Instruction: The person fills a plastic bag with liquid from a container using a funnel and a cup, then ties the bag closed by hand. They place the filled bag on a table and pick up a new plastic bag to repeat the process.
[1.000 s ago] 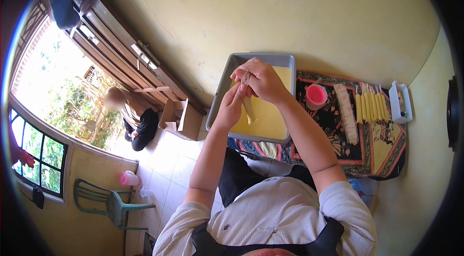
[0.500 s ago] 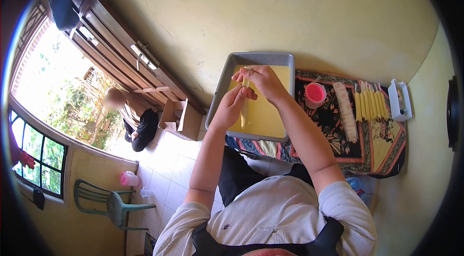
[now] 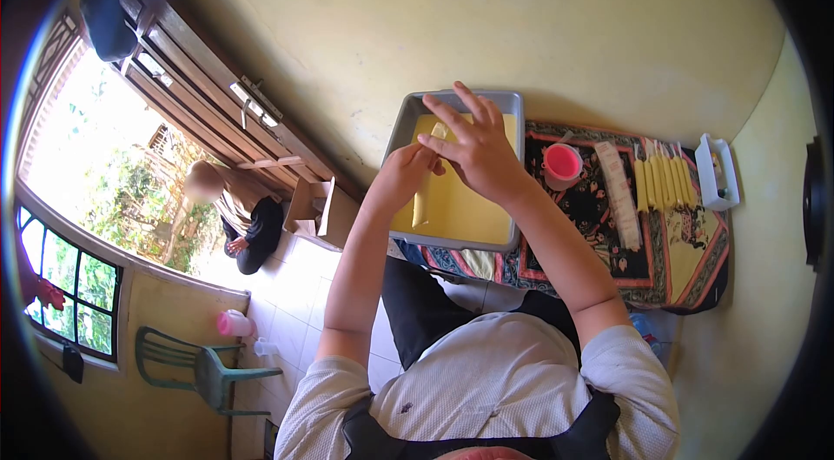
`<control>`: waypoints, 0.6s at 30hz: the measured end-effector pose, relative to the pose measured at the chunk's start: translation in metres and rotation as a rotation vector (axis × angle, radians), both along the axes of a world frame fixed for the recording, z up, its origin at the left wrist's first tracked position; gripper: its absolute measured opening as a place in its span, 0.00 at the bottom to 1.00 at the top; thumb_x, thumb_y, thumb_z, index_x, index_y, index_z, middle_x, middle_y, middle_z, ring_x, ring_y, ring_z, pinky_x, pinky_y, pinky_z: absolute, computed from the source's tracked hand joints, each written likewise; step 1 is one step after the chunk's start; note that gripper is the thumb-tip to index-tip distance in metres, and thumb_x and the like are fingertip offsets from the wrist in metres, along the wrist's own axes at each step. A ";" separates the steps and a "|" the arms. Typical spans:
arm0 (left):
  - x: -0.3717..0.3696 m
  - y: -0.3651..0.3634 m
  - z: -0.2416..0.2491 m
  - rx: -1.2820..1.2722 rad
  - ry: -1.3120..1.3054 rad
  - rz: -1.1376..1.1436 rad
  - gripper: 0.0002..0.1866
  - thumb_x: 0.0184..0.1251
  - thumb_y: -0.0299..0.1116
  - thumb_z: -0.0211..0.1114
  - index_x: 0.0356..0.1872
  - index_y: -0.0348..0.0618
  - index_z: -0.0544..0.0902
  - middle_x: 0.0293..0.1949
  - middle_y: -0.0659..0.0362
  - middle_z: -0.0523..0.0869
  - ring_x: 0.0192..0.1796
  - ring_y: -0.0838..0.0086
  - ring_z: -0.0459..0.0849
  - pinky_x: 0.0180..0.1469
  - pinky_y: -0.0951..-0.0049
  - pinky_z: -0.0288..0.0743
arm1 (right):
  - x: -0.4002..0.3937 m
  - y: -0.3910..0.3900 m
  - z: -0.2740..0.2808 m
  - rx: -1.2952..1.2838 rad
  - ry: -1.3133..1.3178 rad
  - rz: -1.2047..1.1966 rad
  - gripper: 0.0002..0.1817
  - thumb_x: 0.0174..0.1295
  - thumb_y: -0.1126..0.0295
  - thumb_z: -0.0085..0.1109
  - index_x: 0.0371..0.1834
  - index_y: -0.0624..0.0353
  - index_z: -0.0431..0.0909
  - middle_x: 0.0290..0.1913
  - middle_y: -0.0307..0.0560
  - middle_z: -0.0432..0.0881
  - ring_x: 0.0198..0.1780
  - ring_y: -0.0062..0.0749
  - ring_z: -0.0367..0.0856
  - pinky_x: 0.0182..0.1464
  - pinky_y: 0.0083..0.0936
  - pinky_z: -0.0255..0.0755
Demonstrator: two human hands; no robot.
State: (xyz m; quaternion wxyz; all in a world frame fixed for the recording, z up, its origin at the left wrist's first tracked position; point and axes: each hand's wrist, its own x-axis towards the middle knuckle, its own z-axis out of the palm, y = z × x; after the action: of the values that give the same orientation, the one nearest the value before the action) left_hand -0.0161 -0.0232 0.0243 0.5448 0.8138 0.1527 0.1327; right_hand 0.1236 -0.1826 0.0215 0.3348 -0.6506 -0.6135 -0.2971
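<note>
Over a grey tub [image 3: 512, 112] of yellow liquid, my left hand [image 3: 402, 175] is closed on a filled plastic tube [image 3: 422, 204], which hangs below the fingers with yellow contents. The tube's upper end [image 3: 440, 129] shows above the grip. My right hand [image 3: 473, 147] has its fingers spread, its thumb close to the tube's upper part; whether the thumb touches it I cannot tell. Right of the tub are a pink cup [image 3: 563, 163], a long strip of plastic packaging [image 3: 618, 196] and several filled yellow tubes [image 3: 665, 182] lying side by side.
A patterned cloth [image 3: 556, 264] lies under these items, with a white tray [image 3: 717, 172] at its right end. At left are a seated person [image 3: 250, 212], an open cardboard box [image 3: 326, 215], a wooden door [image 3: 200, 86], a green chair [image 3: 208, 377] and a pink container [image 3: 233, 323].
The fingers of my right hand have spread and lifted away from the tube's top. My left hand has shifted slightly left with the tube, which now tilts a little.
</note>
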 end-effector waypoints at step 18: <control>0.007 -0.001 0.013 0.273 0.098 0.053 0.20 0.90 0.40 0.54 0.40 0.34 0.83 0.42 0.56 0.91 0.48 0.72 0.85 0.58 0.68 0.78 | 0.030 0.022 -0.020 0.134 -0.111 0.003 0.13 0.78 0.61 0.65 0.36 0.50 0.93 0.70 0.30 0.91 0.90 0.52 0.64 0.84 0.77 0.56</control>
State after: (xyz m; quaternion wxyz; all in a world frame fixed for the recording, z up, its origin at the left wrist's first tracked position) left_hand -0.0095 -0.0245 0.0369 0.4172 0.8816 0.1809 0.1267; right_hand 0.1540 -0.1611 0.0019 0.3432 -0.6084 -0.6109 -0.3726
